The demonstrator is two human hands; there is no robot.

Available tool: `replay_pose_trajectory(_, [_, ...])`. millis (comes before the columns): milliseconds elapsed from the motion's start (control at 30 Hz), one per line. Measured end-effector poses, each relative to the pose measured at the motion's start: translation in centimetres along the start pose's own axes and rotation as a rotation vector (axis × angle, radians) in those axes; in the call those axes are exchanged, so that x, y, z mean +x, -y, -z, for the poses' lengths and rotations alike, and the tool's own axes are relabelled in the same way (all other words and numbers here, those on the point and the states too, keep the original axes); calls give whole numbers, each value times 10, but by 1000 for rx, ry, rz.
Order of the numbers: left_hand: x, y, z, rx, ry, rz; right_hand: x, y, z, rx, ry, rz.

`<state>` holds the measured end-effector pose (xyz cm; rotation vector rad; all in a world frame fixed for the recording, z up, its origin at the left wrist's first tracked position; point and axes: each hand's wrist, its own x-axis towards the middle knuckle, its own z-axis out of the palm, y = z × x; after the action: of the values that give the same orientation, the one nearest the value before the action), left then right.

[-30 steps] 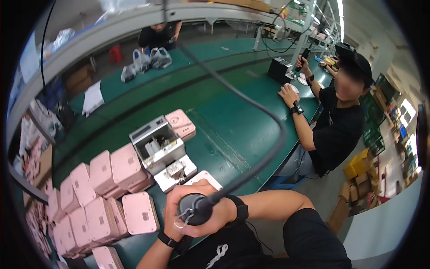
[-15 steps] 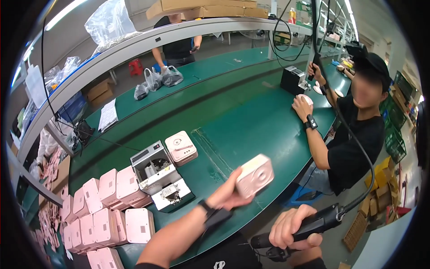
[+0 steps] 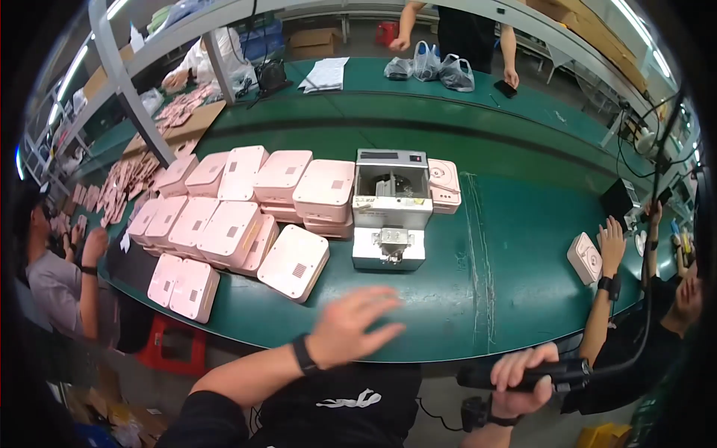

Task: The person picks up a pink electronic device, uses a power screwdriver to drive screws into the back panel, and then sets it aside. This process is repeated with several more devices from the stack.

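Observation:
My left hand (image 3: 357, 327), slightly blurred, hovers empty over the table's near edge with its fingers apart. At the lower right my right hand (image 3: 520, 379) wraps round a black electric screwdriver (image 3: 476, 375), which lies roughly level, its cord rising to the upper right. In front of my left hand stands a grey metal screw feeder (image 3: 391, 213). A pink box-shaped casing (image 3: 293, 263) with screw holes and a small grille lies left of the feeder. Another pink casing (image 3: 585, 258) sits at the right of the table, beside a co-worker's hand (image 3: 612, 245).
Stacked pink casings (image 3: 224, 231) fill the left of the green table (image 3: 418, 306). One more casing (image 3: 444, 185) touches the feeder's right side. A black machine (image 3: 620, 205) stands far right. Co-workers are left, right and across; a red stool (image 3: 173, 345) is below the left edge.
The casing my left hand held is now on the table at the right, near the co-worker's hand. My left hand has come back empty. The view has swung left.

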<state>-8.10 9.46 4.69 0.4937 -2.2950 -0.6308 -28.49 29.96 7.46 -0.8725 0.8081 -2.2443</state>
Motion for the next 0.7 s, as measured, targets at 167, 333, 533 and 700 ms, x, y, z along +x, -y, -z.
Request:
replay_pose_trajectory(167, [-27, 53, 60, 661, -86, 301, 31, -49, -29, 7, 77, -76])
replay_pose_trajectory(333, [-77, 61, 79, 682, 76, 209, 34, -66, -64, -218, 99, 58])
replay_pose_trajectory(533, [-77, 45, 79, 240, 500, -211, 43, -86, -67, -419, 17, 163])
replay_pose_trajectory(700, [-17, 72, 48, 80, 543, -388, 80, -80, -83, -457, 10, -18])
